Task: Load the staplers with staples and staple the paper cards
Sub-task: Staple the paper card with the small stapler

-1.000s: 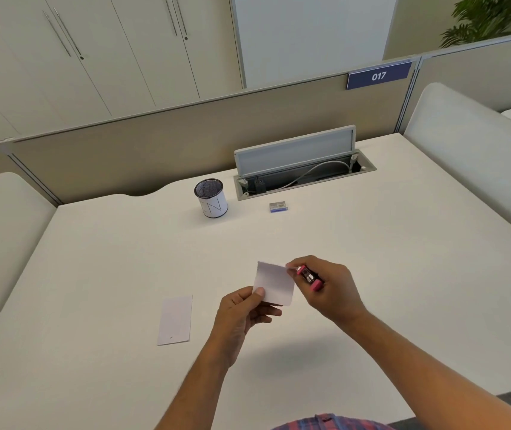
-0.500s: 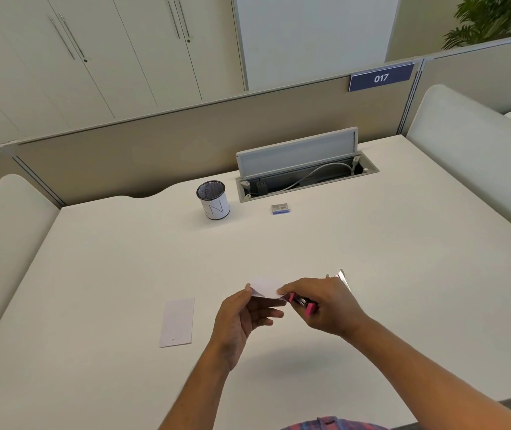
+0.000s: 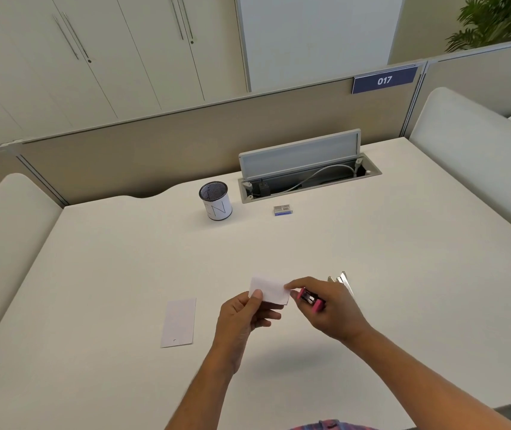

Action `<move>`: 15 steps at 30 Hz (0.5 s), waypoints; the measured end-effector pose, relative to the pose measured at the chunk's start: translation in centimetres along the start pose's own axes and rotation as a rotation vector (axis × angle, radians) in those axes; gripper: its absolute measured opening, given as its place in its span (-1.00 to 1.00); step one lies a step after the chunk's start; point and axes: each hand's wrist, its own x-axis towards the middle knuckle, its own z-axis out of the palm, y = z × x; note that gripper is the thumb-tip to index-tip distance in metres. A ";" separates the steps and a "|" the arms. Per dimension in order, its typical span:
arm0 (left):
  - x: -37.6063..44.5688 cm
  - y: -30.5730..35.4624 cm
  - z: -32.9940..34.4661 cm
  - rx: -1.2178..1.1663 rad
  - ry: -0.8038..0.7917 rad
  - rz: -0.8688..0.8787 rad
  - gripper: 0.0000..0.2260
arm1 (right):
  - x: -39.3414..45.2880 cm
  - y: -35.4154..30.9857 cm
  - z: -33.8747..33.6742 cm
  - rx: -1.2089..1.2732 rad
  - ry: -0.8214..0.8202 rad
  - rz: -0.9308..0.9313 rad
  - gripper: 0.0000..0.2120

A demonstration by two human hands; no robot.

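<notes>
Right hand (image 3: 331,308) grips small pink stapler (image 3: 309,301) at edge of white paper card (image 3: 271,291), pinched by left hand (image 3: 244,318). Second card (image 3: 179,322), left of it on counter (image 3: 403,259), seems stapled; staple box (image 3: 282,210) far behind.

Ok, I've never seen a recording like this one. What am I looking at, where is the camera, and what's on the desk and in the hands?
There is no machine: a person works bare-handed, filmed by a wide-angle camera on their head looking down. The left hand pinches a small paper card. The right hand grips a pink stapler beside the card's edge. On the white desk lie another card, a mesh pen cup, a small staple box and something metallic, mostly hidden behind the right hand.
</notes>
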 end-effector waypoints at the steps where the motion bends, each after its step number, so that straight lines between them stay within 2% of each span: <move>1: 0.0 0.0 0.0 -0.004 0.009 0.002 -0.69 | 0.0 -0.2 0.0 0.014 0.024 0.056 -0.83; 4: 0.1 0.1 0.1 -0.010 0.033 0.011 -0.69 | -0.1 -0.9 -0.1 0.165 -0.017 0.270 -0.88; 9: 0.0 -0.1 0.3 -0.045 0.055 0.024 -0.67 | 0.5 -1.6 -0.1 0.561 -0.064 0.547 -0.81; 12: -0.1 -0.1 0.8 -0.058 0.039 0.029 -0.69 | 1.2 -1.8 -0.1 0.593 -0.124 0.571 -0.91; 15: 0.0 0.0 1.2 -0.063 0.017 0.025 -0.69 | 1.5 -1.8 0.2 0.551 -0.156 0.542 -0.80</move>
